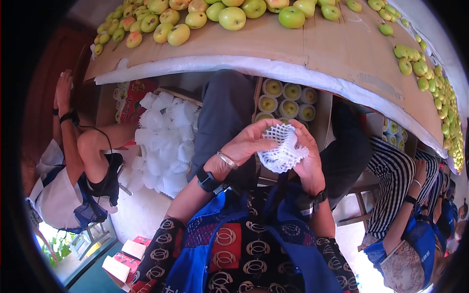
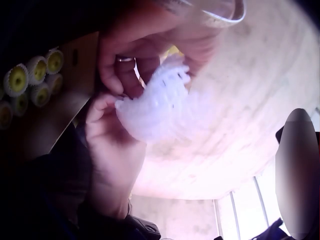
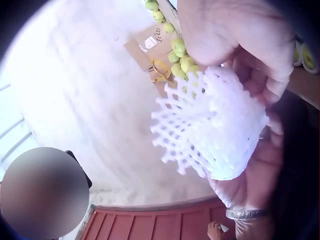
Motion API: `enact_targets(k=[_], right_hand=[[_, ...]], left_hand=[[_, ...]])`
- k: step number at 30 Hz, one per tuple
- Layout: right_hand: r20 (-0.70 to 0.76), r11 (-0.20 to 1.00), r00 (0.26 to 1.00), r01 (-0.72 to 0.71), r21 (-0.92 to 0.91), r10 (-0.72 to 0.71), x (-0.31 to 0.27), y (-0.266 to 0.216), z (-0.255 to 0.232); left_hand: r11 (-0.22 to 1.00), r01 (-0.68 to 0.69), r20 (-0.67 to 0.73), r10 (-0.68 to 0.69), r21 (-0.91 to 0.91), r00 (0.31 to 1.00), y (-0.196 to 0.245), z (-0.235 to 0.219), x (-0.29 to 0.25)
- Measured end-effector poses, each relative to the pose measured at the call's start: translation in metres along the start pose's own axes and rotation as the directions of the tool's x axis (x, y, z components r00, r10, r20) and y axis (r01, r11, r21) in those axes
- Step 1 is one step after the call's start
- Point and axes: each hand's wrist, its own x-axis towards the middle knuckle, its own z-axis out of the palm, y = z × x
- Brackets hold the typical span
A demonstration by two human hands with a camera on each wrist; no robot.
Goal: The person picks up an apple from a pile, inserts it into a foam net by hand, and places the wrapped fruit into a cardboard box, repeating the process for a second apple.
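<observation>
A white foam fruit net point(image 1: 282, 149) is held between both hands in front of the chest, its open lattice end flaring out. My left hand point(image 1: 244, 144), with a silver bracelet at the wrist, grips it from the left, the thumb lying across the mesh. From the other side my right hand point(image 1: 309, 158) holds it with curled fingers. In the right wrist view the foam net point(image 3: 220, 125) sits between the two hands, its lattice fringe spread. A sliver of yellow point(image 2: 172, 51) shows at the net's edge in the left wrist view; I cannot tell what it is.
Loose green apples point(image 1: 232, 18) lie on the cardboard-covered table point(image 1: 244, 46) ahead. Below its edge, a box of netted apples point(image 1: 289, 107) stands between the knees. White foam nets point(image 1: 163, 132) are heaped at the left. Other people sit on both sides.
</observation>
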Motion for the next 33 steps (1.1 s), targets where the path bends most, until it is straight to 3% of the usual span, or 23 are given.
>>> enact_targets(k=[2,4,6,10,12,13,20,22,24,26,28,30,32,33], right_hand=[[-0.015,1.0,1.0,0.0,0.029,0.0,0.001,-0.001,-0.006],[-0.043,0.998,0.998,0.057,0.034,-0.055,0.002,-0.002,-0.006],[-0.055,0.995,0.997,0.067,0.078,-0.062,0.002,-0.002,-0.006],[-0.05,0.994,0.997,0.067,0.092,-0.062,0.003,-0.002,-0.005],[-0.034,0.996,0.998,0.059,0.072,-0.057,0.005,-0.001,-0.004],[-0.007,0.995,0.999,0.046,0.083,-0.046,0.005,-0.001,-0.001],[-0.033,1.0,0.999,0.008,-0.002,-0.008,0.003,-0.001,-0.002],[-0.069,1.0,0.998,0.01,-0.018,-0.011,0.004,0.0,-0.004],[-0.104,0.994,0.993,-0.055,0.09,0.065,0.005,0.006,-0.008],[-0.077,0.998,0.995,-0.057,0.007,0.058,0.005,0.014,-0.014],[-0.117,0.978,0.991,0.045,-0.206,-0.071,0.007,0.016,-0.007],[-0.116,0.987,0.989,0.08,-0.136,-0.096,0.01,0.011,-0.014],[-0.029,0.946,0.945,0.324,-0.007,-0.325,0.009,0.001,-0.003],[-0.026,0.945,0.945,0.327,-0.007,-0.327,0.01,-0.002,0.0]], left_hand=[[0.995,0.029,0.008,-0.029,0.092,1.0,-0.004,-0.003,0.001],[0.998,0.052,-0.009,-0.052,0.043,0.999,-0.003,-0.004,-0.001],[0.984,0.103,0.013,-0.106,0.147,0.994,-0.006,-0.012,0.001],[0.982,0.138,-0.013,-0.137,0.132,0.99,-0.012,-0.016,0.002],[0.979,-0.066,-0.05,0.058,-0.19,0.997,-0.018,-0.022,0.005],[0.975,-0.135,-0.041,0.13,-0.174,0.991,-0.018,-0.025,0.006],[0.95,-0.236,-0.159,0.206,-0.202,0.965,-0.017,-0.017,0.009],[0.948,-0.204,-0.174,0.164,-0.245,0.971,-0.012,-0.013,0.007],[0.943,-0.169,-0.183,0.119,-0.288,0.976,-0.012,-0.011,0.007],[0.961,-0.177,-0.217,0.131,-0.21,0.967,-0.013,-0.012,0.007],[0.958,-0.2,-0.208,0.156,-0.208,0.966,-0.014,-0.013,0.008],[0.952,-0.221,-0.193,0.181,-0.211,0.964,-0.016,-0.011,0.009],[0.954,-0.256,-0.269,0.208,-0.158,0.94,-0.017,-0.01,0.011],[0.953,-0.258,-0.266,0.211,-0.156,0.94,-0.018,-0.01,0.011]])
